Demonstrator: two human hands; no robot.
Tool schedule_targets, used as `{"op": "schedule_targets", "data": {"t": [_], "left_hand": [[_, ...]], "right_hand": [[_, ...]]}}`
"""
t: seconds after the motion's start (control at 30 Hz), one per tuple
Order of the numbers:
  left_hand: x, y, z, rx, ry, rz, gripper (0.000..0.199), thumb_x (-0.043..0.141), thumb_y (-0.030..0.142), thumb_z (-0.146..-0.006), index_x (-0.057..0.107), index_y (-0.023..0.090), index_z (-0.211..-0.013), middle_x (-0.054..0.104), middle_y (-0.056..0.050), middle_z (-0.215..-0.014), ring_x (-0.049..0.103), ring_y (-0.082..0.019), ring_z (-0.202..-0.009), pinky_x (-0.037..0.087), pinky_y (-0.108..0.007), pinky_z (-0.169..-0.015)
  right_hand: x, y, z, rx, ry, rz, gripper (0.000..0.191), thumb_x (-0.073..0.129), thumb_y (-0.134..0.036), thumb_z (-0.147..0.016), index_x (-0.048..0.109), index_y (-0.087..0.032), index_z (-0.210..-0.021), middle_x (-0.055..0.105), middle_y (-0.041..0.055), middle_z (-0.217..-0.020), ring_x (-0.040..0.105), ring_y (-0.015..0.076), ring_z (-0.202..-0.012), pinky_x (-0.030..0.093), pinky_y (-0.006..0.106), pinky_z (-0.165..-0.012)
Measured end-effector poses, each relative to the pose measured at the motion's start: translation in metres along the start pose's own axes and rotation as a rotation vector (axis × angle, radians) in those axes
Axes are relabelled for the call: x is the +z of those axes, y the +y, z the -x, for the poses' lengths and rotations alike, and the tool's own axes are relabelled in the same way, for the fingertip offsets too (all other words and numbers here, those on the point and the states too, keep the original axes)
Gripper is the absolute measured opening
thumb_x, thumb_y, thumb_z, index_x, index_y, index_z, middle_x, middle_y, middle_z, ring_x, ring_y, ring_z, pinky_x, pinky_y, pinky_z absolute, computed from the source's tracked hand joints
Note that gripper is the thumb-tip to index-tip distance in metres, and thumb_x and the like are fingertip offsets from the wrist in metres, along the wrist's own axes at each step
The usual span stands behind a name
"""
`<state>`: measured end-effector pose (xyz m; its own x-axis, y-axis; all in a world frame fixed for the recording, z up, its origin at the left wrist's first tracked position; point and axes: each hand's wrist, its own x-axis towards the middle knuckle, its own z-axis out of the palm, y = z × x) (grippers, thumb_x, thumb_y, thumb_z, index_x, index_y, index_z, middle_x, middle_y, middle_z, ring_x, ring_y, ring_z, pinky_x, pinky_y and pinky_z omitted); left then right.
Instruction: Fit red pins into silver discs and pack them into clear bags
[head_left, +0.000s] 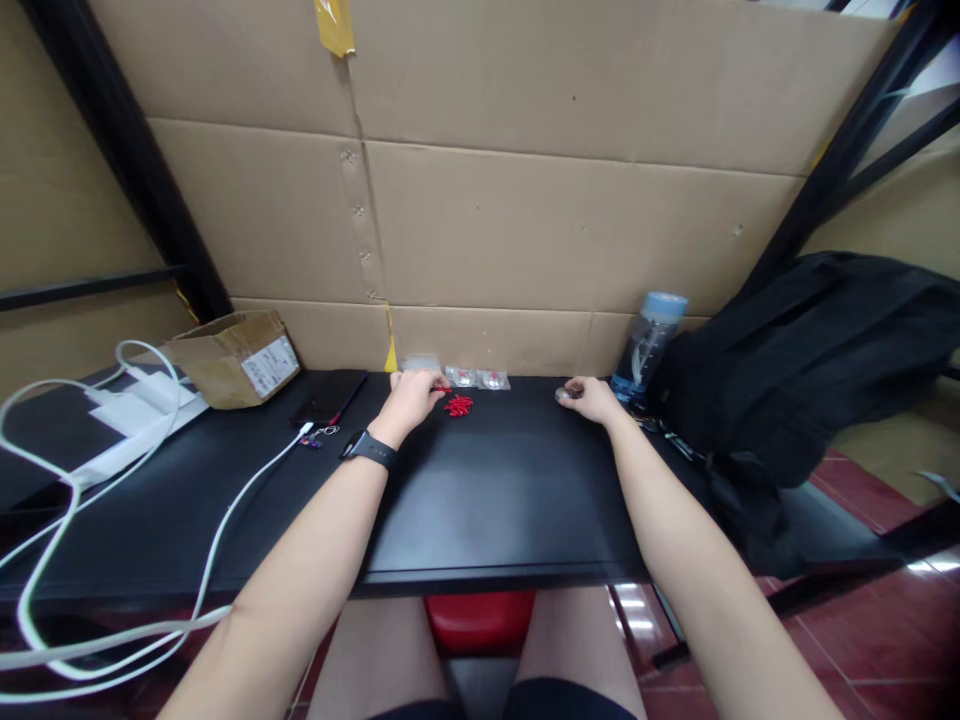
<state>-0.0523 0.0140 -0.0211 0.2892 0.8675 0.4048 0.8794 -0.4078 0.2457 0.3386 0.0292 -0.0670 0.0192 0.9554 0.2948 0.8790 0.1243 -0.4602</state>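
Just beside right hand: blue-lidded bottle

Both bare forearms were stretched forward and angled inward, with the hands set well apart. The left forearm was slanted in from the lower left; its wrist was bent slightly, and the left hand was held back-up, thumb and fingertips pinched together. The right forearm was slanted in from the lower right. The right hand was held palm-down, its fingers bent leftward, their closure not clearly shown. Below, the thighs were parted.
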Motion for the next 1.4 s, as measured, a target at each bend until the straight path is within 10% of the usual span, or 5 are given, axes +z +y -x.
{"op": "schedule_targets", "data": {"t": [0.27,0.83,1.4], "left_hand": [[0.004,0.006,0.003,0.033,0.036,0.053,0.018,0.059,0.035,-0.098,0.076,0.028,-0.099,0.079,-0.004,-0.107,0.068,-0.028,-0.106,0.031,-0.042,-0.093],[0.003,0.067,0.015,0.137,0.15,0.344,0.014,0.061,0.03,-0.097,0.074,0.025,-0.096,0.076,-0.003,-0.109,0.067,-0.024,-0.106,0.037,-0.04,-0.094],[0.007,0.073,0.018,0.131,0.259,0.319,0.01,0.062,0.022,-0.095,0.072,0.023,-0.096,0.063,-0.007,-0.113,0.058,-0.026,-0.115,0.04,-0.042,-0.095]], "right_hand": [[-0.005,-0.018,0.005,-0.049,0.078,-0.111,0.027,0.076,-0.021,-0.076,0.075,-0.018,-0.103,0.079,0.0081,-0.098,0.073,0.0224,-0.088,0.055,0.033,-0.086],[0.019,-0.144,0.046,-0.393,-0.099,-0.926,0.049,0.078,-0.034,-0.08,0.059,-0.026,-0.125,0.063,0.0107,-0.133,0.07,0.0238,-0.112,0.057,0.037,-0.093],[0.018,-0.151,0.05,-0.386,-0.023,-0.769,0.033,0.076,-0.047,-0.084,0.061,-0.023,-0.101,0.076,0.0048,-0.107,0.072,0.0215,-0.099,0.052,0.03,-0.076]]}}
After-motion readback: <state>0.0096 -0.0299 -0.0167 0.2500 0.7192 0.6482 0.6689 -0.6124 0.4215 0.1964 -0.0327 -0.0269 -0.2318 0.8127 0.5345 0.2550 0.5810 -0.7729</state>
